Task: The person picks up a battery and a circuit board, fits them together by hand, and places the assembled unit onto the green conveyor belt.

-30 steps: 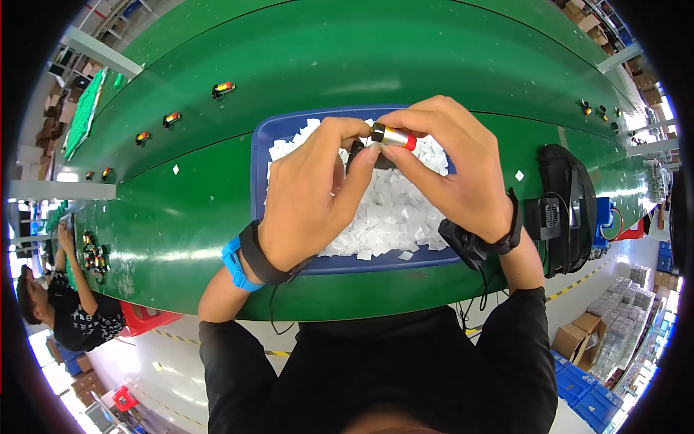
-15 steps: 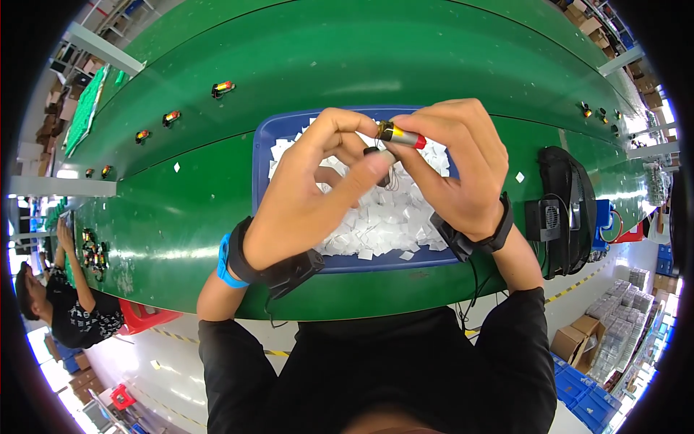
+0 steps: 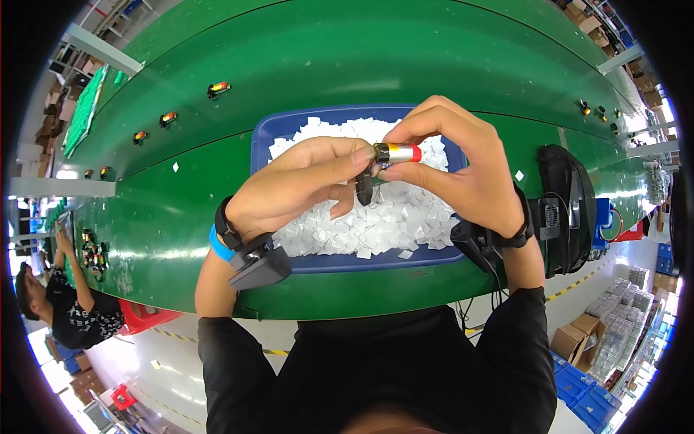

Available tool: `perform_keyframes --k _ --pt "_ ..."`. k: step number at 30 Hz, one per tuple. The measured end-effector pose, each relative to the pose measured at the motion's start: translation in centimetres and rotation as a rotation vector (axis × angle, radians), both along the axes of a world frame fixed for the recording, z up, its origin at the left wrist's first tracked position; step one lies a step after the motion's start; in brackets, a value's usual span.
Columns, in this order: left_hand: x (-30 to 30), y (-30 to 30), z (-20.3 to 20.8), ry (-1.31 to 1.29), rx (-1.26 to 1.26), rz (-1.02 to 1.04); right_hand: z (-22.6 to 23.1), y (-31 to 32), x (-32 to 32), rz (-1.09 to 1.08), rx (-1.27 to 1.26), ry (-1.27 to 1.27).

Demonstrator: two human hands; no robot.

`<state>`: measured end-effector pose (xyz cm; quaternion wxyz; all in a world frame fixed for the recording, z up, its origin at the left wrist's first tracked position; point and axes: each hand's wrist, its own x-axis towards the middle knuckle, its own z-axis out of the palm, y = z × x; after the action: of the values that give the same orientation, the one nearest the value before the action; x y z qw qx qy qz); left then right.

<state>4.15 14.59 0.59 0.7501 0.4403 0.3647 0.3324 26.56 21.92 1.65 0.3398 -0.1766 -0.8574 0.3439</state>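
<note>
A small cylinder (image 3: 402,152) with a red end, a silver body and a dark, yellow-marked left end is between my hands, above the tray. My right hand (image 3: 470,163) holds it from the right, thumb below and index finger above. The thumb and fingers of my left hand (image 3: 296,170) pinch at its dark end. Below that hangs a black piece (image 3: 363,189), joined by thin wires; part of it is hidden behind my left fingers. Under both hands lies a heap of small white paper squares (image 3: 347,235) in a blue tray (image 3: 262,152).
Similar small cylinders (image 3: 219,89) stand spaced out on the green table (image 3: 181,210) at the far left, others at the far right. A black bag (image 3: 567,210) with a black box lies right of the tray. A co-worker (image 3: 69,307) sits at the left.
The cylinder has tipped to nearly level and come slightly nearer to me. My left hand has rolled over, its thumb moving up to the dark end; the black piece now hangs below.
</note>
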Motion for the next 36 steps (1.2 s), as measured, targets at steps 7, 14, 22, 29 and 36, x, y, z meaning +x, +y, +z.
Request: perform_keyframes --k 7,14,22,29,36 --pt "0.1 -0.3 -0.3 -0.194 -0.051 -0.029 -0.4 0.1 -0.1 0.089 -0.076 0.101" --pt "1.1 -0.8 0.2 0.166 0.359 0.228 -0.2 -0.3 -0.2 0.030 -0.217 0.103" --pt "2.9 -1.2 -0.4 0.558 0.804 0.537 -0.2 -1.2 -0.5 -0.131 0.166 0.049" --pt "3.5 -1.6 -0.7 0.722 0.805 0.660 -0.4 -1.5 -0.6 -0.107 0.141 0.079" --pt "3.1 -1.4 -1.3 0.916 0.883 0.605 -0.7 -1.2 -0.8 -0.063 -0.021 0.085"
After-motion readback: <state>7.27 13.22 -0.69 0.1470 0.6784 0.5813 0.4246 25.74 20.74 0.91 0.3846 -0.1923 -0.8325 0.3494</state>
